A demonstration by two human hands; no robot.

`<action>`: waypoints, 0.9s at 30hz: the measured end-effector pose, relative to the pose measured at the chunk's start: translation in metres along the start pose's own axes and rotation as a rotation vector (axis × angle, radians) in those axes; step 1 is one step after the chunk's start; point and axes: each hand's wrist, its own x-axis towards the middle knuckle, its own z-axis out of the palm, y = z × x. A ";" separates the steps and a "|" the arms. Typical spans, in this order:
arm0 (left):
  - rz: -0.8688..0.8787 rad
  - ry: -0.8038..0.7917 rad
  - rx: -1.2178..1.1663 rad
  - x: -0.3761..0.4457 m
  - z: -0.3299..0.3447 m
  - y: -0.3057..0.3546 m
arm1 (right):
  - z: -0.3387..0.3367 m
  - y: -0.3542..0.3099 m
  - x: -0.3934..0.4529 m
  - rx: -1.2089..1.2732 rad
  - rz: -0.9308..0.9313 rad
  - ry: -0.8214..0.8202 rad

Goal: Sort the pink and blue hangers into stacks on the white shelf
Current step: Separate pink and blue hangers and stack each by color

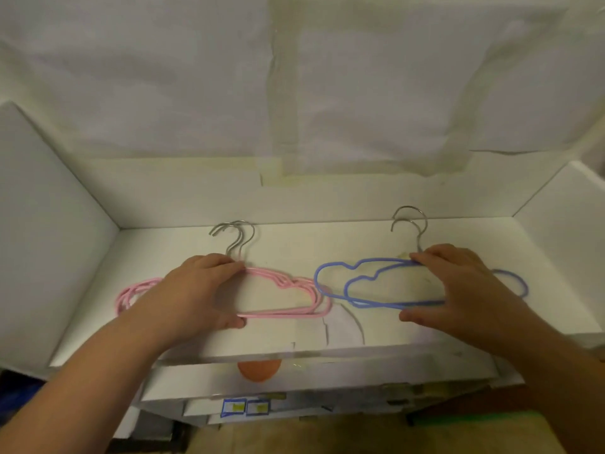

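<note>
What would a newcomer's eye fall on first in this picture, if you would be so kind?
First the two colours on the white shelf: the pink hangers left of centre and the blue hangers to their right, hooks pointing toward the back wall. Next the hands: the left hand grips the pink stack between fingers and thumb, and the right hand grips the blue ones the same way.

Your left hand (196,290) covers the middle of the pink hangers (288,299); your right hand (465,290) hides the blue hangers' (363,283) right half. The orange object (259,370) under the shelf (229,342) edge is unidentifiable.
</note>
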 end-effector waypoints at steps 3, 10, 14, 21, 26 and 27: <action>0.003 0.028 -0.007 -0.003 0.001 -0.005 | -0.001 0.000 0.000 0.001 -0.002 -0.017; -0.003 0.038 0.002 -0.006 -0.002 -0.006 | -0.005 0.011 0.007 -0.030 -0.007 -0.043; -0.017 0.030 -0.005 -0.007 -0.002 -0.008 | -0.011 0.026 0.016 -0.058 0.010 -0.126; 0.050 0.191 0.034 -0.011 0.007 0.012 | -0.005 0.041 0.032 -0.072 0.057 -0.261; 0.147 0.242 -0.073 -0.006 0.007 0.046 | -0.005 0.048 0.032 -0.046 0.079 -0.289; 0.160 0.230 -0.079 -0.006 0.007 0.052 | -0.005 0.049 0.031 -0.040 0.081 -0.284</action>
